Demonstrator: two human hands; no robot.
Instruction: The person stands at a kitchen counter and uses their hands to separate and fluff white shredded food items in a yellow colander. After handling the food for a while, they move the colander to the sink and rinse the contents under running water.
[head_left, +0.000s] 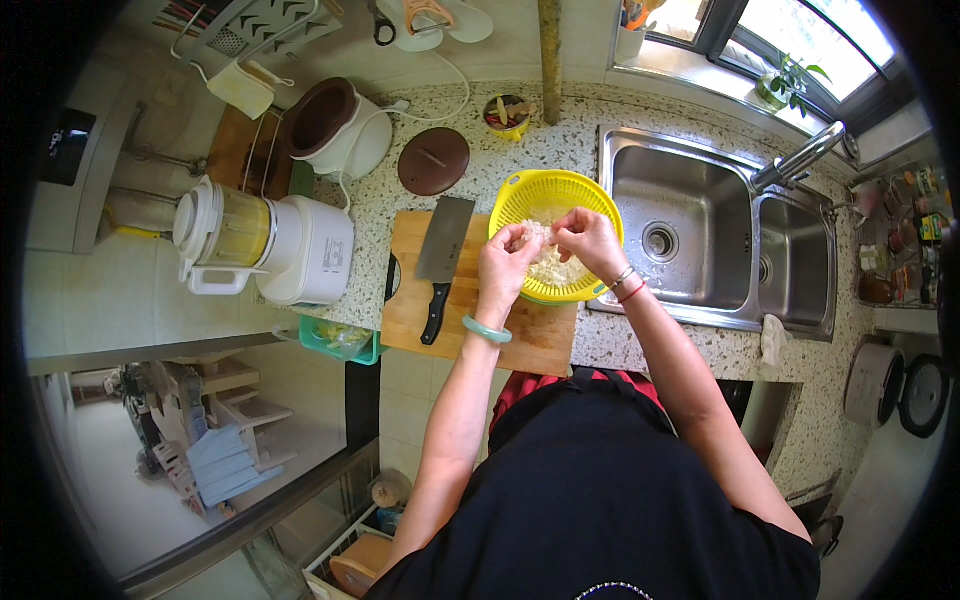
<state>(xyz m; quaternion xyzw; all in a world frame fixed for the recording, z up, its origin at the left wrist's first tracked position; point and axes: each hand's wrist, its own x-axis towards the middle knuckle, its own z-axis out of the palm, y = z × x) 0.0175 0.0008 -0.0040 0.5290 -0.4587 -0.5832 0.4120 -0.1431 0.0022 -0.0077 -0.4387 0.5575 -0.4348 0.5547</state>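
A yellow colander sits on the right end of a wooden cutting board, with a heap of pale shredded food inside. Both hands meet over the colander. My left hand and my right hand together pinch a clump of the pale food just above the heap. A green bangle circles the left wrist, and thin bracelets are on the right wrist. A cleaver with a black handle lies flat on the board's left half, apart from the hands.
A double steel sink with a faucet lies to the right. A white blender, a white cooker, a brown lid and a small bowl stand on the speckled counter. A green tray sits at the counter's front edge.
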